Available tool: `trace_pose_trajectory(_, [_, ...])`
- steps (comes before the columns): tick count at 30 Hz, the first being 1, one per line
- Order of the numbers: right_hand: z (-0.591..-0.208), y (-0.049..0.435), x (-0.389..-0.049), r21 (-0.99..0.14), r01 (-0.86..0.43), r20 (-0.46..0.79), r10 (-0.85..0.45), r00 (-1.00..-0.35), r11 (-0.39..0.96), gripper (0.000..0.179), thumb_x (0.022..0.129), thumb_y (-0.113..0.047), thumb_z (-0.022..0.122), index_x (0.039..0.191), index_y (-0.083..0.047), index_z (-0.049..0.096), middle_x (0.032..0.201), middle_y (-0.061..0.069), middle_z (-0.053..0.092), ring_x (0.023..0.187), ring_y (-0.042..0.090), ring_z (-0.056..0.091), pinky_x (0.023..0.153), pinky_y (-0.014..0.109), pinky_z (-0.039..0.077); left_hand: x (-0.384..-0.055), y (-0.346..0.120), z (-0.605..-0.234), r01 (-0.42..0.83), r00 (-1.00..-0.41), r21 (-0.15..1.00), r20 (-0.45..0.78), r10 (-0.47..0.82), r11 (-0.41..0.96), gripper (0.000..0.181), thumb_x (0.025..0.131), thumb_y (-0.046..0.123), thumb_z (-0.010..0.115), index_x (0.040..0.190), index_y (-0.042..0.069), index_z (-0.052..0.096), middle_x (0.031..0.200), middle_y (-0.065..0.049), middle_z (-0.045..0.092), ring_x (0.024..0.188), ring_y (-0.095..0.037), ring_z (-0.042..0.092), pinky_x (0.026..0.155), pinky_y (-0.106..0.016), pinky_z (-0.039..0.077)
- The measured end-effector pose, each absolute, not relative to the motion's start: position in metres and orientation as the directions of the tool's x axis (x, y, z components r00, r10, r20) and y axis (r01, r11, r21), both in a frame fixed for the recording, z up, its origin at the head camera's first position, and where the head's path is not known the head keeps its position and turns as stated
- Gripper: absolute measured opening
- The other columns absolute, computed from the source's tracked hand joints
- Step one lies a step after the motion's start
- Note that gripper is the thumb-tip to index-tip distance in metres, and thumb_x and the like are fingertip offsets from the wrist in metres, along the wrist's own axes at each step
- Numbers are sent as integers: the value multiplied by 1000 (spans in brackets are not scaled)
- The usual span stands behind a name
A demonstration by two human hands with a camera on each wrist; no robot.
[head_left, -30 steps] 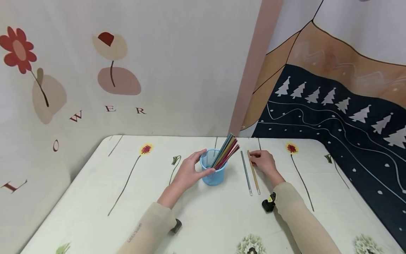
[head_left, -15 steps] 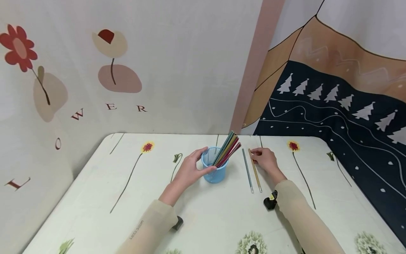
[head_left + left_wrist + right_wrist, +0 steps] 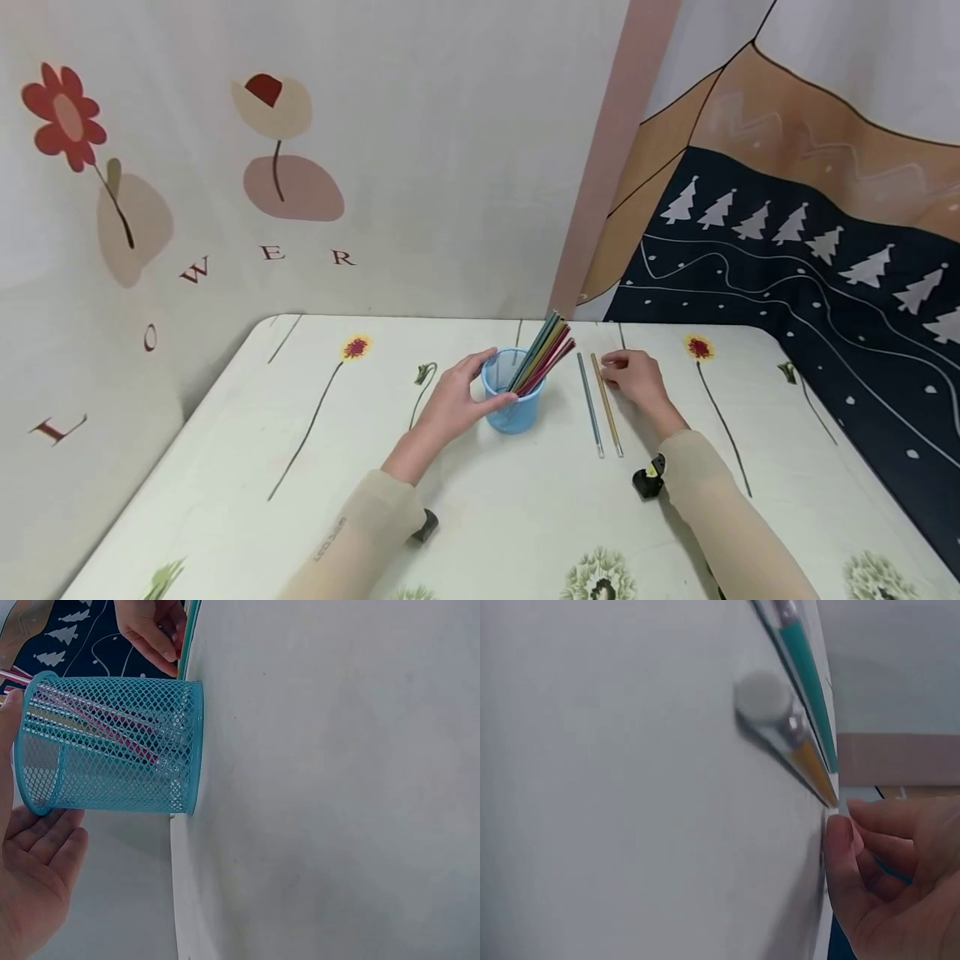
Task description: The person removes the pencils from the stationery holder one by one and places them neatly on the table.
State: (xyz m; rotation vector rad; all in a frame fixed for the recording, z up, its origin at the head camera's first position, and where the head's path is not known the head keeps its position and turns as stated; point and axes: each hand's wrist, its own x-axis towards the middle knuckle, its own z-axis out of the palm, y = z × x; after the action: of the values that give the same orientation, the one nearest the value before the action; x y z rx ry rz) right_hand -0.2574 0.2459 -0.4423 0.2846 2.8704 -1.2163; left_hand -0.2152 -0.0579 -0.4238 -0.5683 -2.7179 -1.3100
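My left hand [image 3: 457, 402] holds a blue mesh pencil cup [image 3: 112, 742], thumb and fingers spread around its rim. Several teal, gold and red pencils [image 3: 542, 358] stand in the cup, leaning right. To its right, a teal pencil [image 3: 590, 406] and a gold pencil [image 3: 607, 407] lie roughly side by side on the table, their white eraser ends toward me. My right hand [image 3: 636, 383] is just right of the gold pencil's far end. In the right wrist view its fingers [image 3: 885, 817] are loosely bent with nothing between them, just beyond the gold pencil.
A white tablecloth [image 3: 247, 533] printed with flowers covers the table. Behind it hangs a pale printed curtain [image 3: 450, 167], with a dark tree-patterned cloth [image 3: 720, 275] at the right. A black wrist device [image 3: 648, 479] shows at my right cuff.
My right fingers have drawn slightly away from the gold pencil, to the right. The left hand stays at the cup. The head view has shifted a little.
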Motion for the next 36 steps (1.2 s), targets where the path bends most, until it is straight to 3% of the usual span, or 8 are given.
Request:
trace_pose_trajectory(11, [-434, 258, -242, -809, 149, -74, 153, -985, 568, 32, 97, -12, 62, 124, 4, 66, 103, 16, 65, 71, 0, 60, 66, 11, 56, -216, -58, -424, 352, -931, 739, 210, 299, 574, 82, 80, 42, 82, 148, 10, 47, 149, -11, 52, 136, -31, 54, 110, -44, 51])
trace_pose_trajectory(30, [-421, 261, -227, -893, 158, -100, 156, -983, 421, 37, 99, -12, 60, 131, 6, 60, 108, 11, 63, 73, -7, 60, 73, 10, 59, -216, -58, -425, 342, -933, 744, 197, 300, 574, 83, 81, 43, 81, 149, 11, 46, 150, -11, 51, 136, -32, 53, 110, -44, 50])
trace_pose_trajectory(36, [-419, 262, -223, -912, 138, -84, 153, -985, 386, 37, 99, -11, 60, 132, 6, 59, 99, 1, 62, 73, -7, 60, 73, 9, 58, -215, -58, -423, 342, -933, 740, 198, 299, 579, 83, 81, 43, 81, 149, 11, 46, 150, -11, 51, 136, -31, 53, 110, -45, 51])
